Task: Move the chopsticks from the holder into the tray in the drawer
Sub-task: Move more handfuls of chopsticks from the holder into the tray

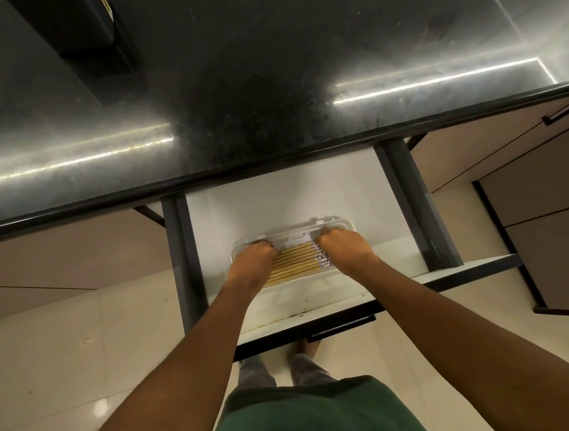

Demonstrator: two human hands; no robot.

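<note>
A white drawer (pixel 275 202) stands pulled out under the black countertop. Inside it lies a white plastic tray (pixel 340 223) holding several yellow wooden chopsticks (pixel 294 262) side by side, their patterned ends to the right. My left hand (pixel 252 257) rests on the tray's left end with curled fingers over the chopstick tips. My right hand (pixel 342 248) presses on the right end, fingers curled at the tray's far rim. Both hands cover the ends of the chopsticks. No holder shows in this view.
The glossy black countertop (pixel 231 99) spans the top, with a dark box-like object (pixel 70 27) at the far left. Dark drawer rails (pixel 413 204) flank the drawer. Beige cabinet fronts with a black handle (pixel 566 110) lie right. Tiled floor lies below.
</note>
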